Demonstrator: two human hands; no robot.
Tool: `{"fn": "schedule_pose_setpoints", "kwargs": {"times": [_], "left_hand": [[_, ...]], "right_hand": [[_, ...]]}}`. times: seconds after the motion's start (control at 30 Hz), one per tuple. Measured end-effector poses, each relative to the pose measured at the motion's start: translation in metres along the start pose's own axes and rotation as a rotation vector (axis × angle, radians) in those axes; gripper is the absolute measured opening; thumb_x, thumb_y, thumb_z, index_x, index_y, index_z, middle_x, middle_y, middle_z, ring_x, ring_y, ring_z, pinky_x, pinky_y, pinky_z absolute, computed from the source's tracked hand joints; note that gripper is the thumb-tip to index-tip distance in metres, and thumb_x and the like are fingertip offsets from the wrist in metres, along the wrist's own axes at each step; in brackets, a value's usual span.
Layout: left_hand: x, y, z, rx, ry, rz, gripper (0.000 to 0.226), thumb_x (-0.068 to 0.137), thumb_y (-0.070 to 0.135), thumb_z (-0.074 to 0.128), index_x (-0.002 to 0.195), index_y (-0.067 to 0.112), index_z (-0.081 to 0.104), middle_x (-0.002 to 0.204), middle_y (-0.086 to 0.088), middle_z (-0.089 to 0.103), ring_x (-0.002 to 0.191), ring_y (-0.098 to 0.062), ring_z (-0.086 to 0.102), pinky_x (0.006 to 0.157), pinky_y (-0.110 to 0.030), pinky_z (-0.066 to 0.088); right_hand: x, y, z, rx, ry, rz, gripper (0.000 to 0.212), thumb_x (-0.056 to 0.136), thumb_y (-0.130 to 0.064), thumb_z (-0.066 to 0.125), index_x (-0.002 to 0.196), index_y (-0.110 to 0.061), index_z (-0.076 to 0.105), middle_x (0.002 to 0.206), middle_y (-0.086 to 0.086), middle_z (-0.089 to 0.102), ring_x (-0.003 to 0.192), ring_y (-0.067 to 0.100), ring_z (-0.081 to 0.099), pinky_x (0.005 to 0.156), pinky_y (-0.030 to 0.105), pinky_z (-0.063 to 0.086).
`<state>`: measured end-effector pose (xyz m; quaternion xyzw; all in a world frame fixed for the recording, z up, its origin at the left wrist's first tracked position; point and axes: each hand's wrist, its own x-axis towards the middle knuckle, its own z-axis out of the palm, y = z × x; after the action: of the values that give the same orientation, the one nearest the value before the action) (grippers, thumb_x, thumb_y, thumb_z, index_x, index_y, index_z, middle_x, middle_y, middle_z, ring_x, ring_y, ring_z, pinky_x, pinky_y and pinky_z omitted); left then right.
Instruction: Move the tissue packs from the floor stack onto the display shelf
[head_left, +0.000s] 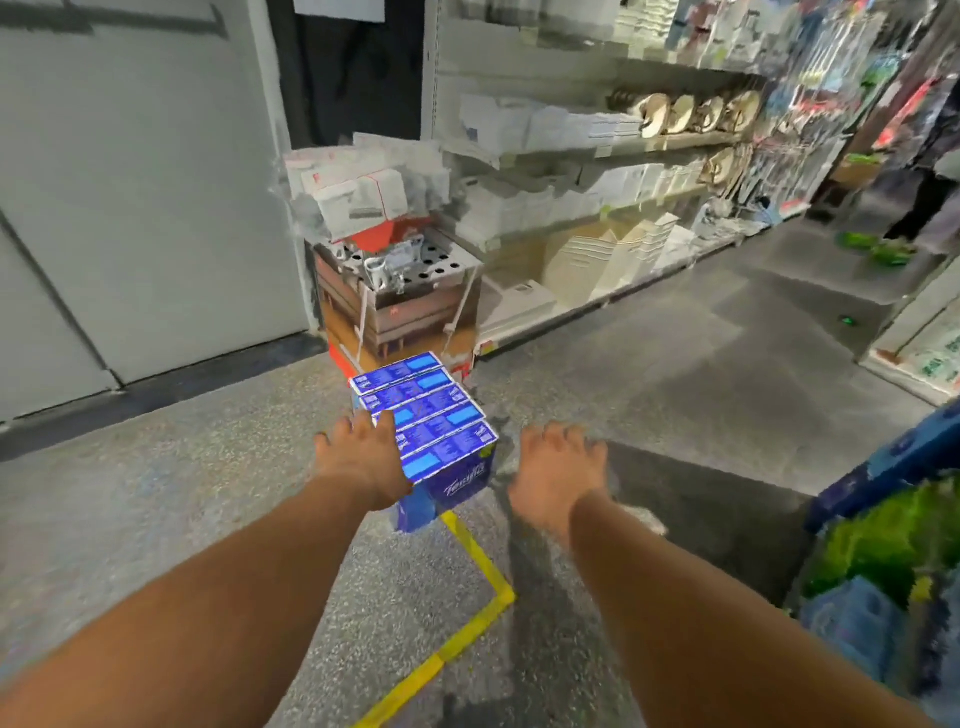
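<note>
A stack of blue tissue packs (431, 421) stands on the speckled floor, several packs side by side on top with white-edged labels. My left hand (363, 457) hovers over the stack's left near corner with fingers spread, holding nothing. To the right of the stack my right hand (558, 467) is also spread and empty, a short way off the packs. The display shelf (597, 150) runs along the wall behind and to the right, loaded with white packs and boxes.
A brown cardboard box (400, 312) with white bundles piled on it stands right behind the stack. Yellow floor tape (467, 618) runs toward me. Blue and green packaged goods (883, 545) crowd the right edge. A person's legs in green shoes (878, 247) stand far down the aisle.
</note>
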<state>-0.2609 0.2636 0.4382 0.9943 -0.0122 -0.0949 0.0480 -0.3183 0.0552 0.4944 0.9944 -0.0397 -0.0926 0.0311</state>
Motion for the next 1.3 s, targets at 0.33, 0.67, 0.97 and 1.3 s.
{"fn": "schedule_pose_setpoints", "kwargs": {"times": [0.33, 0.67, 0.97, 1.3], "left_hand": [[0.07, 0.073, 0.023, -0.024, -0.009, -0.254, 0.096, 0.077, 0.066, 0.066, 0.15, 0.021, 0.021, 0.153, -0.01, 0.033, 0.142, -0.036, 0.03, 0.113, -0.057, 0.027], [0.229, 0.128, 0.125, -0.113, -0.049, -0.301, 0.097, 0.079, 0.07, 0.058, 0.151, 0.02, 0.016, 0.146, -0.007, 0.034, 0.135, -0.033, 0.032, 0.109, -0.056, 0.027], [0.332, 0.12, 0.247, -0.117, -0.067, -0.407, 0.099, 0.082, 0.064, 0.059, 0.154, 0.018, 0.009, 0.154, -0.01, 0.027, 0.144, -0.034, 0.022, 0.115, -0.06, 0.021], [0.451, 0.1, 0.465, -0.044, -0.208, -0.439, 0.122, 0.081, 0.072, 0.06, 0.157, 0.013, -0.014, 0.166, -0.006, -0.015, 0.152, -0.033, -0.015, 0.121, -0.06, 0.003]], "right_hand": [[0.146, 0.079, 0.018, -0.073, -0.108, -0.258, 0.062, 0.09, -0.035, 0.057, 0.145, -0.016, 0.037, 0.149, 0.014, 0.039, 0.139, 0.036, 0.033, 0.114, 0.062, 0.022], [0.326, 0.099, 0.099, -0.076, -0.186, -0.347, 0.065, 0.088, -0.037, 0.063, 0.144, -0.02, 0.034, 0.145, 0.011, 0.039, 0.136, 0.034, 0.033, 0.111, 0.059, 0.025], [0.464, 0.078, 0.232, -0.033, -0.195, -0.487, 0.067, 0.087, -0.043, 0.065, 0.142, -0.021, 0.033, 0.144, 0.009, 0.038, 0.136, 0.033, 0.032, 0.11, 0.055, 0.03], [0.601, 0.058, 0.471, -0.103, -0.229, -0.559, 0.097, 0.087, -0.049, 0.066, 0.16, -0.02, 0.009, 0.168, 0.009, 0.006, 0.153, 0.035, -0.001, 0.116, 0.064, 0.012]]}}
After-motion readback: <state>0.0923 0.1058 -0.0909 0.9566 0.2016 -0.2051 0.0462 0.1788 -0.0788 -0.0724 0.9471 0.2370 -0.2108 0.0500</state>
